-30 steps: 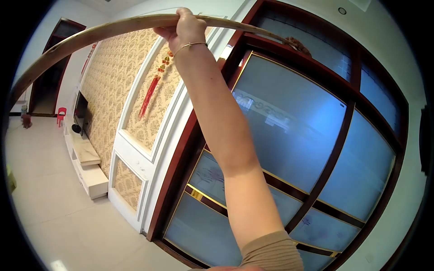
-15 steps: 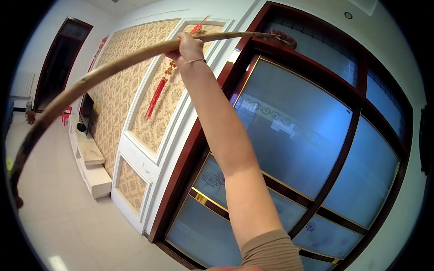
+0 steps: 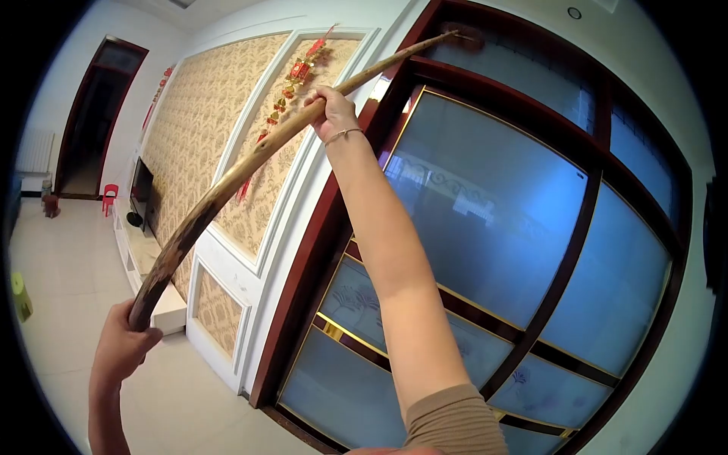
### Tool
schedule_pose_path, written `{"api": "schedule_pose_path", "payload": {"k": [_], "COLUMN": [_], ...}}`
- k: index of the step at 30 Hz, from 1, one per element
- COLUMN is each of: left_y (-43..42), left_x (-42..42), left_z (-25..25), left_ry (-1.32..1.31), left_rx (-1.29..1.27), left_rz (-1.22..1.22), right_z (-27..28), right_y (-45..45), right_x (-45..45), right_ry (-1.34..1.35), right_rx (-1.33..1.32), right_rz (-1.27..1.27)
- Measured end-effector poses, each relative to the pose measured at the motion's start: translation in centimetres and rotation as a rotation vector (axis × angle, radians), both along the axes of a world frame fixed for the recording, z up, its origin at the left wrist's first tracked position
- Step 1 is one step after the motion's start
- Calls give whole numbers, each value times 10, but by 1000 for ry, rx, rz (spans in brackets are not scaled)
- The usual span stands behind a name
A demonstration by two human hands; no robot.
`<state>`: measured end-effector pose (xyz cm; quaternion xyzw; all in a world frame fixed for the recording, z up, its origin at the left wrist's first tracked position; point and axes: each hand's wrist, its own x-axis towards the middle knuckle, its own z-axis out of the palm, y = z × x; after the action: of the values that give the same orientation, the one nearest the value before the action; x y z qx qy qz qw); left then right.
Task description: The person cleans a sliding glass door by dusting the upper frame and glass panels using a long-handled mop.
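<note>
Towering over the rest, the glass door (image 3: 493, 227) stood beneath an upper pane (image 3: 523, 72), toward which the wooden pole (image 3: 262, 152) slanted from the door's left. With the right hand (image 3: 334, 114) gripping mid-pole and the left hand (image 3: 125, 341) clasping its lower end, both left of the door, a firm, wide hold seemed best for steering; above the door, the brush-like head (image 3: 470, 38) was too blurred to show any contact.

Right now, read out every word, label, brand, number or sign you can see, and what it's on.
No text can be read.
Red-and-gold lantern ornament: any markings are too small to read.
Frosted-glass door panel: small dark mark near an upper corner, too small to make out.
</note>
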<state>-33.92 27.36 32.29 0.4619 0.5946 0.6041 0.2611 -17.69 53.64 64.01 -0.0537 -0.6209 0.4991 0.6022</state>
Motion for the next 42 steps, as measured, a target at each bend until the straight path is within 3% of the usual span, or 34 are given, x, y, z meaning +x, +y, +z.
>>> {"api": "schedule_pose_path", "payload": {"k": [6, 12, 18, 28, 38, 42], "left_y": [26, 37, 64, 74, 75, 61], "left_x": [28, 66, 86, 115, 60, 39], "left_z": [18, 36, 19, 27, -9, -28], "left_ry": [36, 31, 127, 282, 272, 259], "left_rx": [116, 120, 214, 278, 331, 213], "left_rz": [-119, -210, -299, -279, -105, -43], "right_z": [5, 7, 10, 18, -18, -39], "right_y": [-5, -20, -38, -64, -64, -62], "right_x": [27, 70, 124, 200, 153, 124], "right_ry": [23, 51, 30, 68, 138, 149], "right_rx": [-72, 11, 54, 173, 196, 179], "right_rz": [30, -108, -202, -483, -665, -631]}}
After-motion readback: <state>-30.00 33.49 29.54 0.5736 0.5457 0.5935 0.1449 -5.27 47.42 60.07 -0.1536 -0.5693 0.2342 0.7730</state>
